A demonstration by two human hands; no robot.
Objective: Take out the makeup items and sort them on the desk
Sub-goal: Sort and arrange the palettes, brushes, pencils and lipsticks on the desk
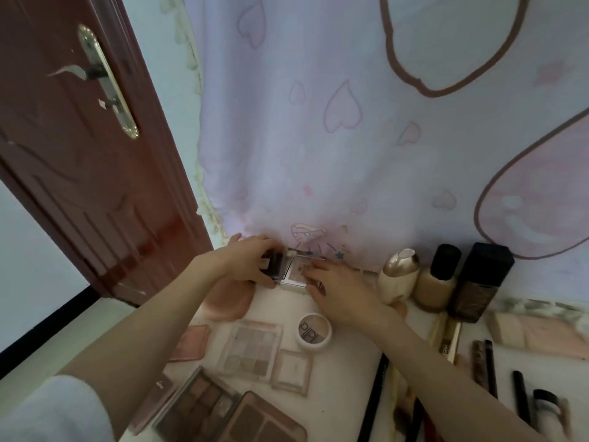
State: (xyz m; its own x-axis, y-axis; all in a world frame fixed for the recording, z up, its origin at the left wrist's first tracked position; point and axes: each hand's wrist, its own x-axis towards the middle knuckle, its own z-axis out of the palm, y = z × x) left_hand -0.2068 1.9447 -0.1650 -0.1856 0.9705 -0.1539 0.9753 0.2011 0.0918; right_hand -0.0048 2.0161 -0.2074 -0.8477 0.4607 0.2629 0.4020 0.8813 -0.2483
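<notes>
At the desk's [347, 371] back edge, against a pink heart-print curtain [318, 138], stand a gold bottle [400, 277] and two foundation bottles [436, 279]; palettes [251, 349] lie nearer. The left hand [245, 264] pinches a dark compact [273, 263]; the right hand [338, 290] rests curled fingers on a white, pale-pink compact [294, 275] just beside it.

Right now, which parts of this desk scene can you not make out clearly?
- Dark compact, head view: left hand grips it, covering most.
- White palette: right hand hides its right side.
- Brown palette: cut by bottom edge.
- Lettering on gold tube: too blurred to read.
</notes>
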